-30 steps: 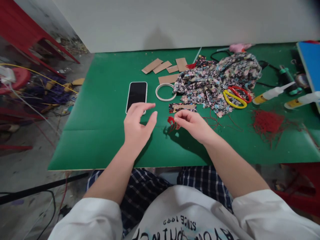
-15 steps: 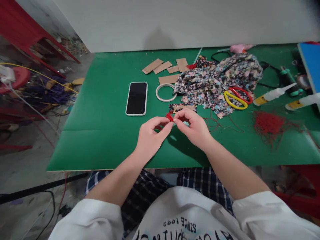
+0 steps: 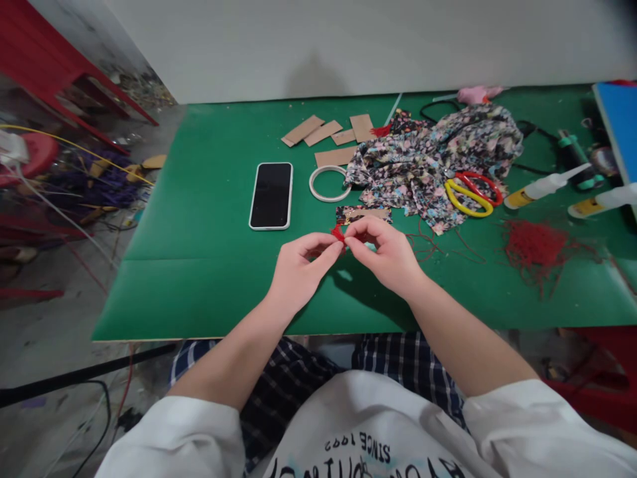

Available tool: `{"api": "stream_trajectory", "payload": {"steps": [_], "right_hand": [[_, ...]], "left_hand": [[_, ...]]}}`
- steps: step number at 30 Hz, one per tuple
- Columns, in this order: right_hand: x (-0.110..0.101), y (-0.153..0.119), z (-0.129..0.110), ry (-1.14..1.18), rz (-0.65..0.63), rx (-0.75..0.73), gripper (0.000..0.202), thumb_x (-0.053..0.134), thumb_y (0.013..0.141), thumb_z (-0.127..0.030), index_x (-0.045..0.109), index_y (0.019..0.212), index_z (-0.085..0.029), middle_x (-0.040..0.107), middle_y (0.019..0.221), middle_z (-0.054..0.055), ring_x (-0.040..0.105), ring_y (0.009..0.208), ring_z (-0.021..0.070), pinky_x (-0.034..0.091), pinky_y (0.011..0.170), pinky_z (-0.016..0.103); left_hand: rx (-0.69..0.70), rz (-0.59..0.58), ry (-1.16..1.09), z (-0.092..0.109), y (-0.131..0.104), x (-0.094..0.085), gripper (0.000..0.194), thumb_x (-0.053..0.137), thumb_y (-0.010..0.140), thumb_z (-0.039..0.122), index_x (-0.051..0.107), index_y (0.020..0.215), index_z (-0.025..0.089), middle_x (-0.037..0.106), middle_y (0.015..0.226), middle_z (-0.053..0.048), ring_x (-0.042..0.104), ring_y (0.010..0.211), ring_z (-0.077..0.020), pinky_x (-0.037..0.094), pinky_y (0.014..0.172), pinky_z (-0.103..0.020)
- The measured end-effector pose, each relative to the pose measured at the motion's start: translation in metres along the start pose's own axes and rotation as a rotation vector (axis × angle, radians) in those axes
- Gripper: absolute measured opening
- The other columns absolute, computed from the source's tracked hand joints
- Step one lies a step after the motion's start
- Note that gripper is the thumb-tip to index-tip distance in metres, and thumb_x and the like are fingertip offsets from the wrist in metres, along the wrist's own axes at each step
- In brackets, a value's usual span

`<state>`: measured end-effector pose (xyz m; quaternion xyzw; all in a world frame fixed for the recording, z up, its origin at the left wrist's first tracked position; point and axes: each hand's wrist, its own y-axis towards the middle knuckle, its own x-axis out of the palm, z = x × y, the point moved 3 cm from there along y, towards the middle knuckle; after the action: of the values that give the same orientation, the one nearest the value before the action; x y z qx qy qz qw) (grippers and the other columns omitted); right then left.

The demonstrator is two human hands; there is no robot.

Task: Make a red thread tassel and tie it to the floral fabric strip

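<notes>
Green tabletop [image 3: 199,279] in a pretty messy room, pale wall along the top of the frame. Near the middle of the frame, a small red thread tassel [image 3: 338,232] sits right between the fingertips of both hands. Left hand [image 3: 301,269] and right hand [image 3: 388,255] are both in a narrow pinch on it, so neither's really nearer. Its tuft pokes up-frame toward the floral-covered cardboard strip [image 3: 365,214]; fingers hide too much to call its long axis.

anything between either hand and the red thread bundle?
Nothing visible: the left hand and right hand both touch the red thread bundle. The fabric-edged cardboard strip lies beyond it, not between.
</notes>
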<state>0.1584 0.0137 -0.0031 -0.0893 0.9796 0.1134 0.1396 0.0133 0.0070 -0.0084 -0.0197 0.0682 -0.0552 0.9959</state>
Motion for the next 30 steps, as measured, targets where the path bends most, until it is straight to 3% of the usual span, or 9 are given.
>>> {"api": "stream_trajectory", "payload": {"steps": [8, 12, 15, 22, 30], "right_hand": [[0.0, 0.0001, -0.0004, -0.052, 0.003, -0.029, 0.003, 0.052, 0.079, -0.019, 0.054, 0.077, -0.02, 0.058, 0.076, 0.0, 0.053, 0.069, 0.0104, 0.046, 0.065, 0.025], [0.0001, 0.0006, -0.002, -0.163, 0.043, -0.059, 0.005, 0.053, 0.079, -0.018, 0.055, 0.074, -0.02, 0.059, 0.074, 0.0, 0.053, 0.067, 0.0106, 0.045, 0.064, 0.025], [0.0, -0.0001, -0.0028, -0.256, 0.086, -0.155, 0.006, 0.055, 0.078, -0.016, 0.056, 0.074, -0.019, 0.059, 0.072, -0.001, 0.053, 0.066, 0.0106, 0.044, 0.064, 0.025], [0.0004, -0.0034, -0.0008, -0.391, 0.125, -0.412, 0.007, 0.052, 0.083, -0.018, 0.059, 0.083, -0.019, 0.064, 0.082, 0.003, 0.059, 0.077, 0.0127, 0.047, 0.071, 0.025], [0.0059, -0.0038, -0.0025, -0.546, 0.122, -0.514, 0.008, 0.047, 0.084, -0.016, 0.055, 0.082, -0.017, 0.06, 0.078, 0.006, 0.056, 0.073, 0.0138, 0.048, 0.065, 0.025]], "left_hand": [[-0.054, -0.023, -0.074, -0.0019, 0.0026, 0.0029, 0.014, 0.068, 0.069, 0.029, 0.064, 0.071, 0.016, 0.063, 0.067, 0.001, 0.057, 0.063, -0.0102, 0.047, 0.061, -0.022], [0.006, 0.021, 0.011, -0.0027, 0.0021, 0.002, 0.013, 0.066, 0.071, 0.028, 0.064, 0.077, 0.017, 0.065, 0.075, 0.001, 0.058, 0.067, -0.0102, 0.047, 0.065, -0.022], [0.003, 0.033, 0.058, -0.0032, 0.0023, 0.0015, 0.014, 0.064, 0.072, 0.029, 0.065, 0.076, 0.016, 0.065, 0.072, 0.001, 0.057, 0.064, -0.0097, 0.046, 0.062, -0.021], [-0.101, 0.01, -0.076, -0.0058, 0.0045, -0.0006, 0.02, 0.068, 0.07, 0.034, 0.067, 0.074, 0.014, 0.067, 0.067, 0.0, 0.059, 0.063, -0.0103, 0.047, 0.061, -0.02], [-0.041, -0.028, 0.028, -0.0047, 0.0036, -0.0014, 0.014, 0.065, 0.072, 0.028, 0.066, 0.072, 0.015, 0.065, 0.066, 0.001, 0.057, 0.061, -0.0091, 0.045, 0.06, -0.019]]}}
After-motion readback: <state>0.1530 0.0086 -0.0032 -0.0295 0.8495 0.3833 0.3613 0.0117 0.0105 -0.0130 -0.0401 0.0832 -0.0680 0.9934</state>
